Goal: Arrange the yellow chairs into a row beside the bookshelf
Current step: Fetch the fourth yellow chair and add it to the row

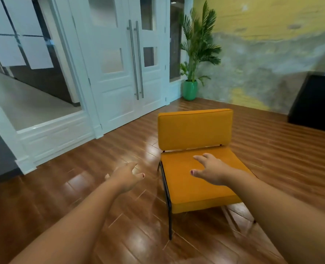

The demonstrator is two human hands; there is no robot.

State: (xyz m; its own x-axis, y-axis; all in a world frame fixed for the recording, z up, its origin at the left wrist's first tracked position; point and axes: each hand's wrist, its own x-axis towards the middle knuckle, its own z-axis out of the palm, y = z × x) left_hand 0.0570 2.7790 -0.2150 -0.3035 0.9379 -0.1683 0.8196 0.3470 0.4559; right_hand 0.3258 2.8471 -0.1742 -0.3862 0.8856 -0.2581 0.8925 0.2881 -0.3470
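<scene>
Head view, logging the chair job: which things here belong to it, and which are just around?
Belongs to the job:
yellow chair
left hand, open
right hand, open

Just around:
potted palm
white double doors
black cabinet

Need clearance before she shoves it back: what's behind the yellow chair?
Behind the yellow chair is bare wooden floor, then the mural wall and a potted palm in the corner. The backrest hides the floor strip directly behind it.
</scene>
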